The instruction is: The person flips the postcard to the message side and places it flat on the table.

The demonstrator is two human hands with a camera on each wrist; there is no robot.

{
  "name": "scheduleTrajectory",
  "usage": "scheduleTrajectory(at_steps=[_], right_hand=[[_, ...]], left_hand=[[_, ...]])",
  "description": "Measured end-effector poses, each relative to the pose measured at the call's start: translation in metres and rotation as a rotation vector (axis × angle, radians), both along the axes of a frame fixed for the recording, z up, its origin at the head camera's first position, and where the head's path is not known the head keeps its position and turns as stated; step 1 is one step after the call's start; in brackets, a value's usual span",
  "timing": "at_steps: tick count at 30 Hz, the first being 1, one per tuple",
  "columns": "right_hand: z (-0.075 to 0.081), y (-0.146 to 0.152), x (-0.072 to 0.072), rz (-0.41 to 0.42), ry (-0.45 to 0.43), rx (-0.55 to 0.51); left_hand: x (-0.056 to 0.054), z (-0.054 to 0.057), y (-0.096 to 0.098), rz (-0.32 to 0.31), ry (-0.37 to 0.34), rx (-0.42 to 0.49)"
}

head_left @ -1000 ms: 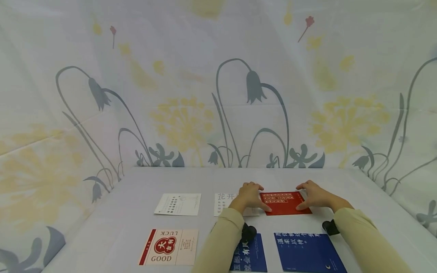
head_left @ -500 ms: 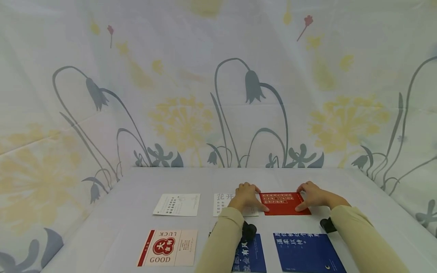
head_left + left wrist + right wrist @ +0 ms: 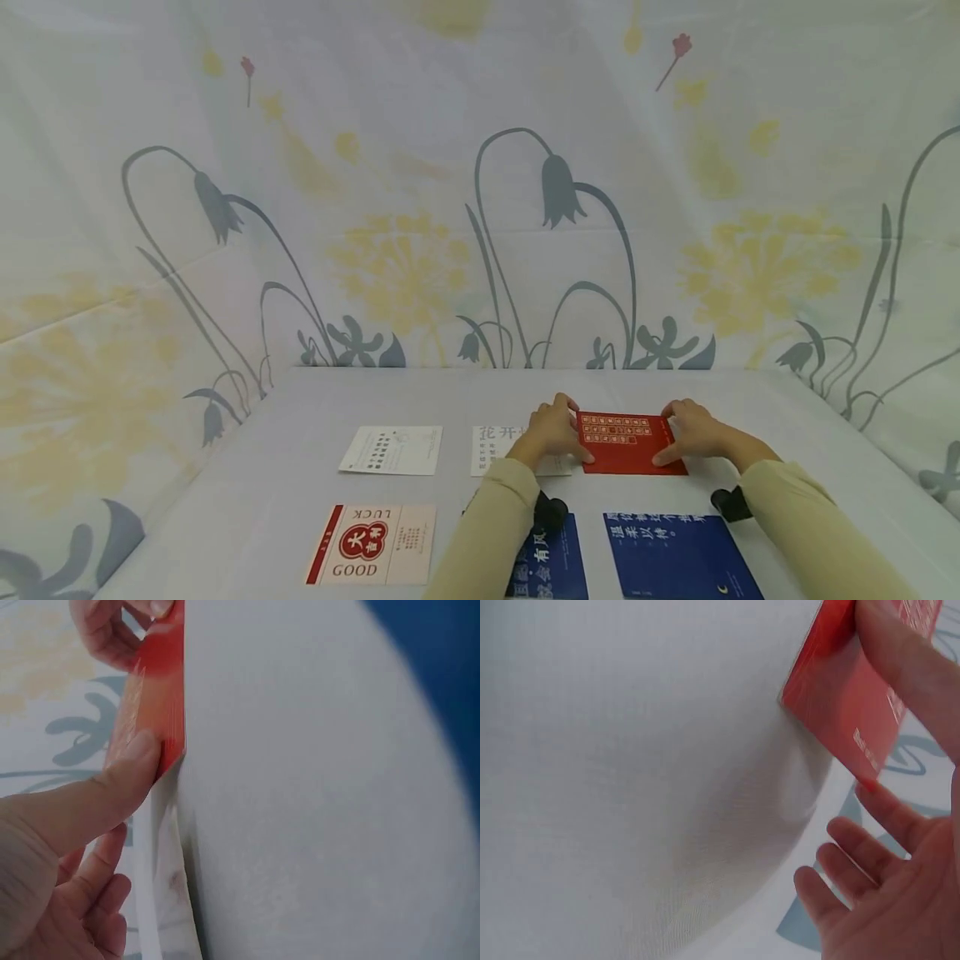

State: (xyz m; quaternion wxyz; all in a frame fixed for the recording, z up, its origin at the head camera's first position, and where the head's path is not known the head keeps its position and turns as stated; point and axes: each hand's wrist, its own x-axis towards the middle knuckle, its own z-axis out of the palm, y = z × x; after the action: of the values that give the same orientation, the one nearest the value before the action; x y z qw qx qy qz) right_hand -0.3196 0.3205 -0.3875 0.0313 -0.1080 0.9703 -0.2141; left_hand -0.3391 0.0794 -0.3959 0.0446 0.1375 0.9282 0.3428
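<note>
A red card [image 3: 628,454] with rows of gold-framed characters is held by both hands at its two short sides, its far edge tilted up from the white table. My left hand [image 3: 551,433] pinches its left end, the thumb [image 3: 139,757] on the face and the fingers behind. On the opposite end, my right hand [image 3: 697,435] has its thumb [image 3: 900,649] on the front and the index fingertip at the far corner, other fingers spread. Beneath the left hand lies a white card [image 3: 487,454] with grey characters, partly hidden.
Left of it lies another white card [image 3: 392,450]. Nearer on the table [image 3: 247,517] are a cream-and-red "GOOD LUCK" card [image 3: 371,544], a blue card [image 3: 551,558] partly under the left sleeve, and another blue card [image 3: 678,554]. A floral-patterned cloth [image 3: 405,167] hangs behind.
The red card lay flat earlier; now its far edge has risen toward upright while its near edge stays low. Both hands have shifted slightly with it. The other cards remain in place.
</note>
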Motion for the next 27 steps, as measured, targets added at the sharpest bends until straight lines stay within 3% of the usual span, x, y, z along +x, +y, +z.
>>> scheduleTrajectory(at_steps=[7,14,22,27], right_hand=[[0.007,0.003,0.01,-0.018,0.044,-0.165],[0.01,0.002,0.023,-0.031,0.139,-0.312],[0.015,-0.002,0.038,-0.116,0.279,-0.342],[0.009,0.0,0.039,-0.168,0.324,-0.388]], left_hand=[[0.006,0.004,0.0,-0.036,-0.005,0.233],[0.009,0.004,-0.005,0.001,0.008,0.406],[0.016,0.003,-0.011,0.028,-0.013,0.593],[0.019,0.003,-0.013,0.045,0.014,0.629]])
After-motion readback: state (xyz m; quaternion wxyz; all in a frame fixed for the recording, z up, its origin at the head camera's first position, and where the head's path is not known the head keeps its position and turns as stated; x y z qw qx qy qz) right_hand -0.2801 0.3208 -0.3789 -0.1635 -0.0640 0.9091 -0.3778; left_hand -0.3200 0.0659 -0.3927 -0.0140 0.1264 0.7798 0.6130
